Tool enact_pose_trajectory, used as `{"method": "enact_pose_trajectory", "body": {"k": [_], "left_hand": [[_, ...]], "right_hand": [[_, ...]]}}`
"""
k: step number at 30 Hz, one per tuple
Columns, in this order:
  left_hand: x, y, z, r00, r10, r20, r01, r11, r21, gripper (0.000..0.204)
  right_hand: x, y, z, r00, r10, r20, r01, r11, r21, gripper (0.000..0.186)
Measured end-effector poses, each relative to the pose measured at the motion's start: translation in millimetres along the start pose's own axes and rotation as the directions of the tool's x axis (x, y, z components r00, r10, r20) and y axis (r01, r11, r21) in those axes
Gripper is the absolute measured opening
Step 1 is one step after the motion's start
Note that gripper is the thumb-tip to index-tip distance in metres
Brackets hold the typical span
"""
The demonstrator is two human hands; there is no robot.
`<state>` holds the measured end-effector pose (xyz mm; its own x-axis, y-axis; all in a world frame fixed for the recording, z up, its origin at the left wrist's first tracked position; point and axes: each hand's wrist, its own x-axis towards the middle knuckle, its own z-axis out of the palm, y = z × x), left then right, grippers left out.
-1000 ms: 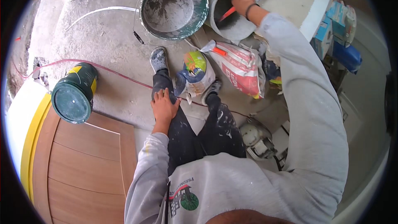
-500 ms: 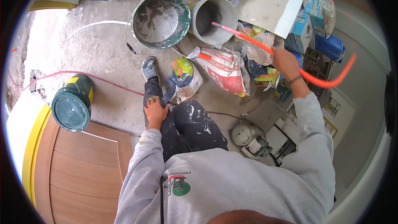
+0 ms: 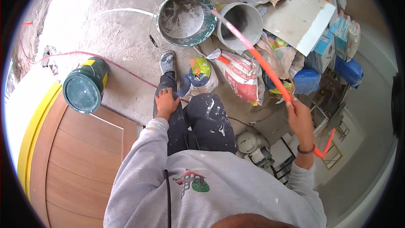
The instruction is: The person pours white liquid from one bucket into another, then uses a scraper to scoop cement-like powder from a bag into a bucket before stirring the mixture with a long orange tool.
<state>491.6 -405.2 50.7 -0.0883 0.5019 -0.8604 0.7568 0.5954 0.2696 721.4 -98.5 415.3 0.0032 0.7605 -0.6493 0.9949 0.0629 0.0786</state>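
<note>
My right hand (image 3: 300, 122) is closed around a long orange tube (image 3: 270, 74) with a whitish, dusty far end. That end reaches over the gap between a wide green bucket (image 3: 208, 27), crusted grey inside, and a grey bucket (image 3: 258, 27). Behind my wrist the tube's other end curls up. My left hand (image 3: 166, 102) lies on my left thigh near the knee, fingers spread and holding nothing. Ahead of my knees stand a red and white sack (image 3: 242, 76) and a small open bag (image 3: 201, 74).
A lidded dark green bucket (image 3: 82, 93) stands left beside a wooden door panel (image 3: 84, 143). A red hose (image 3: 120, 69) crosses the concrete floor. At right are a pale board (image 3: 295, 17), blue packages (image 3: 322, 50) and a machine (image 3: 257, 154) near my right knee.
My right hand has come lower and nearer to me with the tube. The tube's far end has shifted from over the grey bucket toward the green bucket's rim. My left hand stays on my thigh.
</note>
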Motion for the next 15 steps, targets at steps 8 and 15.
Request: {"method": "enact_pose_trajectory", "body": {"k": [8,15], "left_hand": [[45.7,55.9,-61.6,0.988,0.112,-0.108,-0.155,0.778,-0.608,0.059],[126.9,172.8,-123.8,0.913,0.231,0.337,0.391,-0.262,-0.882,0.044]], "right_hand": [[146.0,-109.9,165.5,0.972,-0.158,0.173,0.184,0.973,-0.143,0.041],[113.2,-104.0,153.3,0.923,-0.190,0.335,0.148,0.978,0.147,0.067]]}}
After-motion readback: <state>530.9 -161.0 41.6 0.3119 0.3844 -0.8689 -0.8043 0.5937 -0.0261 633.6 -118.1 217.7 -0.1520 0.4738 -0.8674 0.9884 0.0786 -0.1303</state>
